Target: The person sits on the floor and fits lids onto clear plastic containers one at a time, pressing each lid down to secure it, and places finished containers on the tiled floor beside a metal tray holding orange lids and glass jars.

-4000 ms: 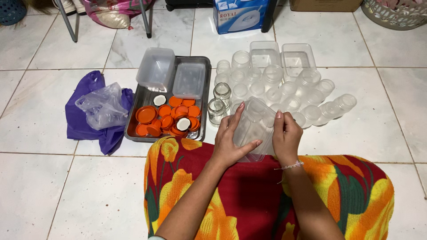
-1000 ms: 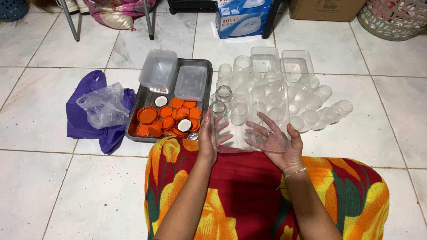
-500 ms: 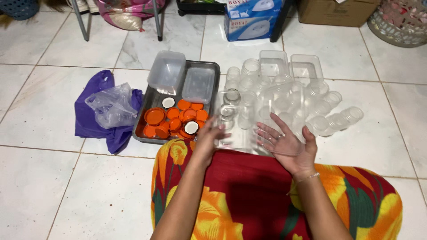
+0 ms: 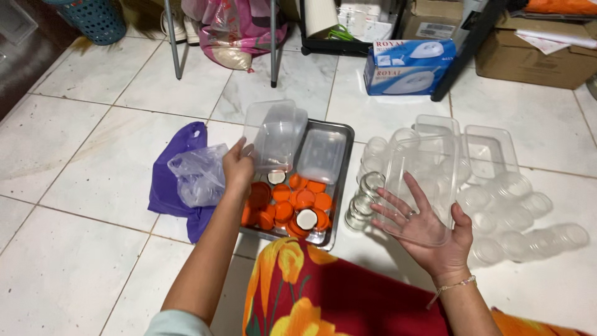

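1. Right hand (image 4: 435, 239) is spread open, palm up, propping a clear rectangular container (image 4: 423, 180) that stands tilted on its edge against the fingers, long axis running up and away from the wrist.
2. Left hand (image 4: 238, 169) is way over on the other side, fingers curled onto the stack of clear lids (image 4: 273, 137) leaning at the far-left corner of the metal tray (image 4: 339, 186). So the lids lie left of the container, with the tray's orange caps (image 4: 289, 202) and the small glass jars (image 4: 364, 199) in between.
3. The left hand is the nearer one to the lids, obviously; the right has its hand full.
4. Versus half a second back: both hands were together at the container by the jars; now the left has gone off to the lids.
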